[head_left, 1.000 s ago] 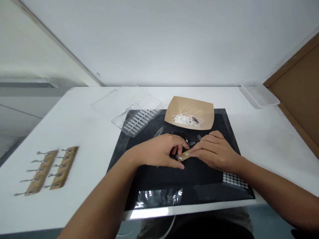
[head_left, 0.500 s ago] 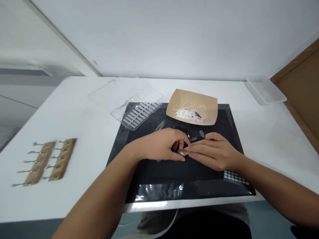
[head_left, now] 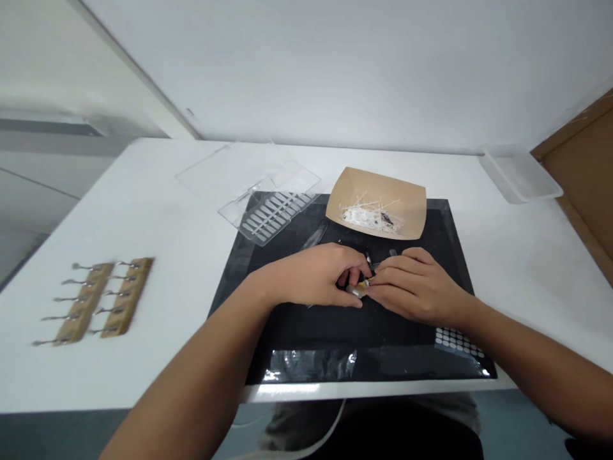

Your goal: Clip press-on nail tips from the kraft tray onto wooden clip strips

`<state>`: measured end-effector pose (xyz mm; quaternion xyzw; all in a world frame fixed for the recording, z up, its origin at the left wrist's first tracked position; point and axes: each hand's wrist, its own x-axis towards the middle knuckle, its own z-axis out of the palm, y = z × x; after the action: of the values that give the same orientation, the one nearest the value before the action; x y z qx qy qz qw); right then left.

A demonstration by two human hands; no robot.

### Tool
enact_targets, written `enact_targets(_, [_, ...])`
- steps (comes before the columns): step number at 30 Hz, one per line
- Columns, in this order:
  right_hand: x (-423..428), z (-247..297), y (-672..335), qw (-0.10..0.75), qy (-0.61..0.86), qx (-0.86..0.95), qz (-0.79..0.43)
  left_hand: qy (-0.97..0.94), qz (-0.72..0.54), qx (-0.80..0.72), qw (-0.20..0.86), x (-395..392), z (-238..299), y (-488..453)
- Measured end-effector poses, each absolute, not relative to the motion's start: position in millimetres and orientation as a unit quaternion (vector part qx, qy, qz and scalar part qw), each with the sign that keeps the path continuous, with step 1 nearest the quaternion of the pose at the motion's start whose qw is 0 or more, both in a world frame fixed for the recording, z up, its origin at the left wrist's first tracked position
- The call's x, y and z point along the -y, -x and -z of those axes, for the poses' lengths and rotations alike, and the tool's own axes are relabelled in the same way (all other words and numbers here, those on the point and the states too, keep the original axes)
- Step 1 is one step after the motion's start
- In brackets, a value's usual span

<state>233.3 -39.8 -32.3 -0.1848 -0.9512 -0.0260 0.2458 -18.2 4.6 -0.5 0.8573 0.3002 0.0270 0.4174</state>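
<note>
Both hands meet over the black mat (head_left: 316,332), around a small tan piece with a shiny silver part (head_left: 357,291); its exact kind is too small to tell. My left hand (head_left: 325,271) curls at it from the left, thumb and fingertips closed against it. From the right, my right hand (head_left: 416,284) pinches its other end, fingers pressed together and covering part of it. Just beyond my fingertips lie a few small clear pieces (head_left: 393,253), partly hidden by the right hand. A sheet of white round dots (head_left: 458,342) lies beside my right wrist.
Behind the hands, a brown paper tray (head_left: 412,191) holds white shreds. A clear case of nail tips (head_left: 263,236) overlaps the mat's far left corner. Two wooden strips (head_left: 127,297) with metal clips stand at left. A clear plastic box (head_left: 524,179) sits at the back right.
The view has shifted slightly, so the table's things appear a little further right. My right fingers have shifted slightly on the small piece; both hands stay together around it.
</note>
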Motion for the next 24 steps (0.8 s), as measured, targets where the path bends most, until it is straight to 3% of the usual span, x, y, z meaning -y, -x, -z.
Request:
enact_targets(10, [40.4, 29.5, -228.7, 0.223, 0.238, 0.945, -0.006, -0.863, -0.032, -0.296, 0.408, -4.8, 1.7, 17.8])
enact_targets(24, [44.5, 17.2, -231.2, 0.183, 0.199, 0.963, -0.001, -0.860, -0.030, -0.301, 0.411, -5.6, 5.5, 17.9])
